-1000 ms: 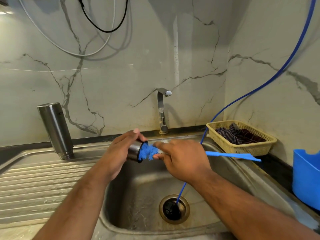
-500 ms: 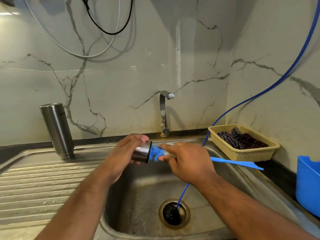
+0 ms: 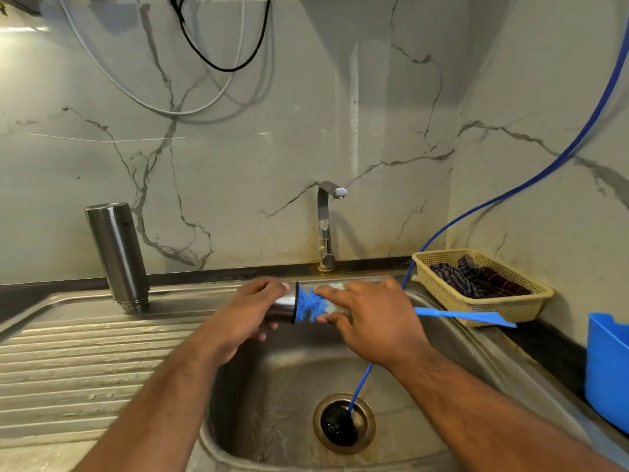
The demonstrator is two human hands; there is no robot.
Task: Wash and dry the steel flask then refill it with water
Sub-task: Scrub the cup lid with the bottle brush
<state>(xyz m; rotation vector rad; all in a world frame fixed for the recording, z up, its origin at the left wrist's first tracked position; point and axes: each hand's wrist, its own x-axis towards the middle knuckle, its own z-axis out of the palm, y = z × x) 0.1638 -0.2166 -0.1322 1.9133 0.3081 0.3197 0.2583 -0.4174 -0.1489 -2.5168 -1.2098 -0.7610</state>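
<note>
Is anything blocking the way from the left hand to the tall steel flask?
Nothing visible. Only the draining board lies between the left hand and the steel flask, but that hand grips a steel cup.

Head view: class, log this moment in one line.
left hand grips steel cup | right hand grips blue brush, bristles at cup mouth | flask on drainboard

A yellow basket (image 3: pixel 527 306) sits in the right corner, with a blue tub (image 3: pixel 609 369) near it. A thin blue hose (image 3: pixel 360 386) comes down the wall (image 3: pixel 374 97) into the drain (image 3: pixel 337 425). Grey and black wires (image 3: pixel 224 69) hang up high
</note>
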